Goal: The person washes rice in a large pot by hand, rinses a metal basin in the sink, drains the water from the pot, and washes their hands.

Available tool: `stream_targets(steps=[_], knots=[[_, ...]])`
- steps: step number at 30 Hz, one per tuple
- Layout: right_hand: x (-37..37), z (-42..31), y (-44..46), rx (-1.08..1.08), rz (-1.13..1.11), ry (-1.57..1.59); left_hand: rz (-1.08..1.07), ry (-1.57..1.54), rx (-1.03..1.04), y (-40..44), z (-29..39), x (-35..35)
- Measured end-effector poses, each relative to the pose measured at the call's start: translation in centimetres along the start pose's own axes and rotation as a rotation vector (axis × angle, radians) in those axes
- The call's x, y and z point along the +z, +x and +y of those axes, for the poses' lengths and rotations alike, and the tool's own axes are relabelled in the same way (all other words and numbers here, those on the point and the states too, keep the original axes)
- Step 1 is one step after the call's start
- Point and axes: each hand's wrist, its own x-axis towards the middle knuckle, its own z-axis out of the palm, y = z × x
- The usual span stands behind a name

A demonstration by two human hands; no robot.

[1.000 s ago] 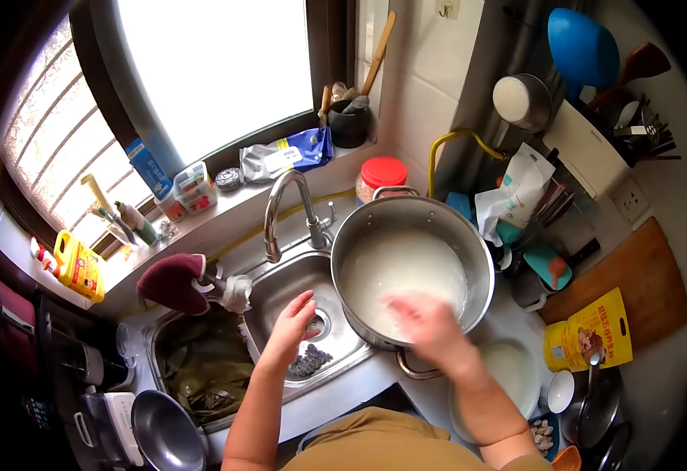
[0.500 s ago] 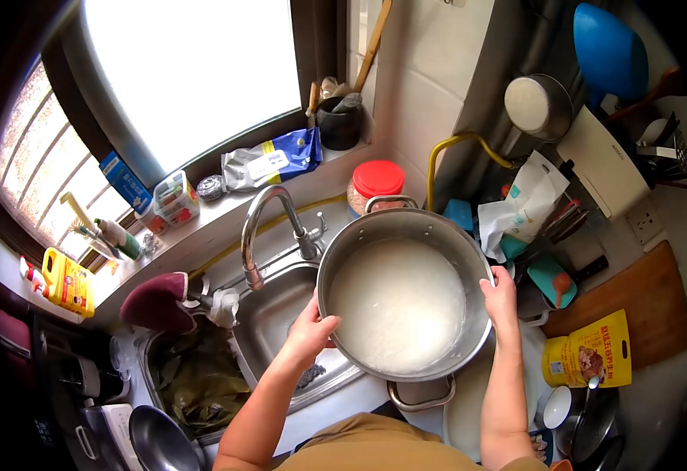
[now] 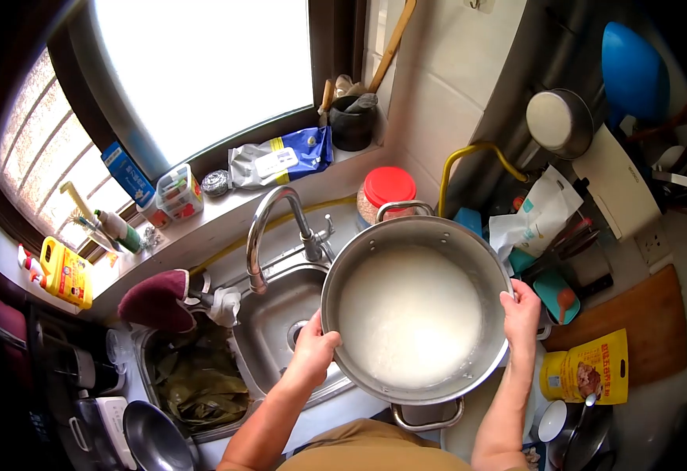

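A large steel stockpot (image 3: 492, 276) with two loop handles is in front of me, beside the sink's right edge. Cloudy white liquid (image 3: 408, 318) covers its bottom; whether anything lies under it I cannot tell. My left hand (image 3: 312, 349) is closed on the left rim, thumb over the edge. On the opposite side, my right hand (image 3: 521, 312) grips the right rim the same way. Both loop handles, one at the far side and one at the near side, are untouched. Left of the pot is the steel sink (image 3: 269, 314) under a curved tap (image 3: 273, 212).
Long dark-green leaves (image 3: 202, 385) fill the left basin. A red-lidded jar (image 3: 390, 188) stands behind the pot. To the right are a yellow pouch (image 3: 586, 369), a wooden cutting board (image 3: 641, 322) and a white bowl (image 3: 549, 420). A black pan (image 3: 155, 439) sits lower left.
The pot looks slightly larger and further right in view, with both hands still on its rim. The whole view has shifted a little, and the sink drain now shows.
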Motion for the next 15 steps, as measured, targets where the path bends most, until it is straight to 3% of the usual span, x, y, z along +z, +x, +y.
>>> stream_targets(steps=[15], knots=[[-2.4, -4.5, -1.4, -0.065, 0.053, -0.147, -0.114, -0.152, -0.059, 2.2, -3.5, 0.4]])
